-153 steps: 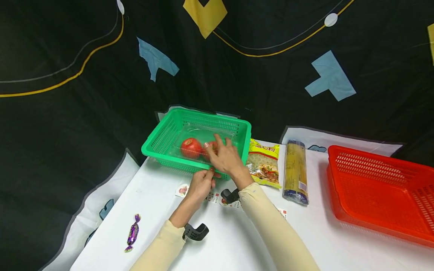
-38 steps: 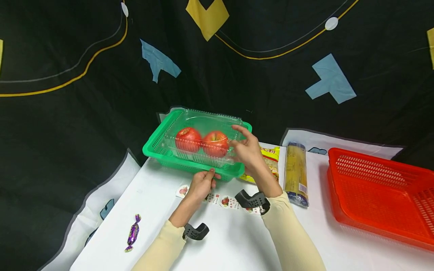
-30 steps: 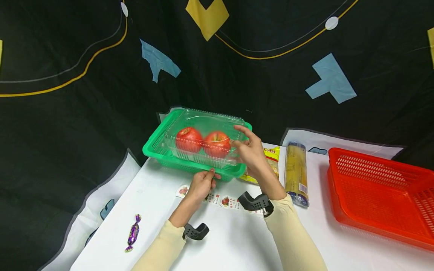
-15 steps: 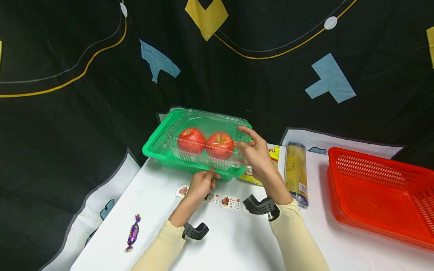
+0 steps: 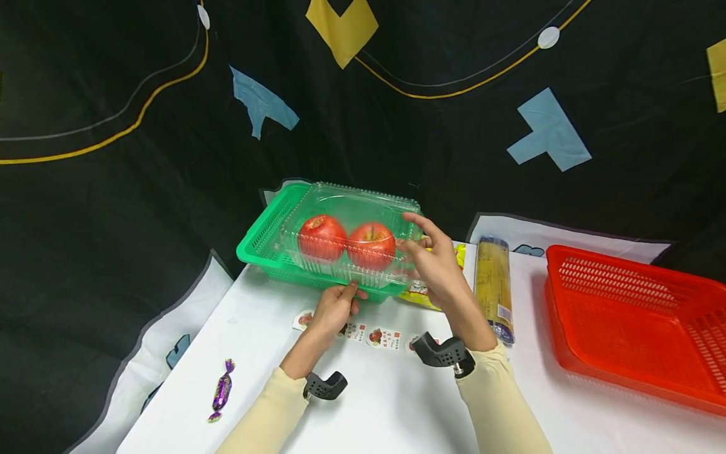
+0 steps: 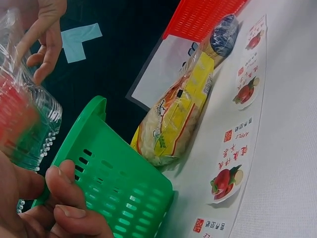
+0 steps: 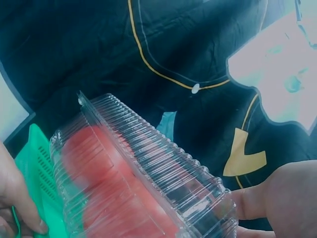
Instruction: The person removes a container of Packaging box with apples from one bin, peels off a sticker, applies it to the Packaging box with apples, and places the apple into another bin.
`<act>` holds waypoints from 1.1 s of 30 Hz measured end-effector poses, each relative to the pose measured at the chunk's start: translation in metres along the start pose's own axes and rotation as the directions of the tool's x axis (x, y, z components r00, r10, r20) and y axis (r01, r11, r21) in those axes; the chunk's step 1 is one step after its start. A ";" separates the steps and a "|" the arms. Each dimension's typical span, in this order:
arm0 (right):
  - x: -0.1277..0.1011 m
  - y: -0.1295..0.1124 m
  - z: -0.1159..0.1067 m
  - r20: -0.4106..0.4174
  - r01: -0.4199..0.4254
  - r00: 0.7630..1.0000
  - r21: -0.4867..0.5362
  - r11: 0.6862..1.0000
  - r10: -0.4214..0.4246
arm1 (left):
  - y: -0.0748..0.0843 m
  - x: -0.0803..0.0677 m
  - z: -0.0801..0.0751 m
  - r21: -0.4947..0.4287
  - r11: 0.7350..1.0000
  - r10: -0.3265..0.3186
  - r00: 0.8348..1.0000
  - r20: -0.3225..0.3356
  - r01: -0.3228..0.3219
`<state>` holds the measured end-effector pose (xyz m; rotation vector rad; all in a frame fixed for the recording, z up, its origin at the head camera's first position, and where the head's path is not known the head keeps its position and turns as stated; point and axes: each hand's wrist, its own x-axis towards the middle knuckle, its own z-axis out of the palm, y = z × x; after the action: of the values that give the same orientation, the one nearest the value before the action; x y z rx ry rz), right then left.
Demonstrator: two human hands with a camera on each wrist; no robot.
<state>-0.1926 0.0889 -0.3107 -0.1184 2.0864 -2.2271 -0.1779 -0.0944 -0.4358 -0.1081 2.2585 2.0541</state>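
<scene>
Clear box [image 5: 363, 203] and right hand [image 5: 439, 265] shift slightly right since the earlier frame

Nearest: left hand [image 5: 334, 307], narrow grip, thumb over the front rim of the green basket [image 5: 254, 249]. Next, right hand: grip half spread, thumb and fingers holding the box's right end. Box sits over the basket, two red apples [image 5: 371, 246] inside. Likely risk: one-ended hold lets the left end sag, apples roll, lid pop; can't tell if it's latched. Box's underside could snag the basket rim. Long axis runs left-right, right end nearer; lid up, back long side toward black backdrop [image 5: 454, 157].
</scene>
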 end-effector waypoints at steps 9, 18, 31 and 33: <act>-0.007 -0.002 -0.007 -0.001 0.010 1.000 -0.076 0.997 -0.011 | -0.002 0.000 -0.001 -0.019 1.000 0.014 1.000 0.009 -0.014; -0.017 -0.003 -0.018 0.026 0.060 0.998 -0.057 0.997 -0.059 | -0.002 -0.002 -0.002 -0.017 1.000 0.022 1.000 0.009 -0.022; -0.027 -0.003 -0.030 0.036 0.082 0.996 -0.123 0.989 -0.078 | -0.003 -0.001 -0.002 0.007 0.999 0.034 0.999 -0.013 -0.034; -0.029 -0.003 -0.030 0.037 0.073 0.997 -0.105 0.992 -0.070 | -0.003 0.000 -0.001 0.002 0.999 0.037 0.999 -0.020 -0.037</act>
<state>-0.1671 0.1227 -0.3099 -0.2395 2.2167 -2.1366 -0.1775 -0.0958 -0.4384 -0.0882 2.2906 2.0783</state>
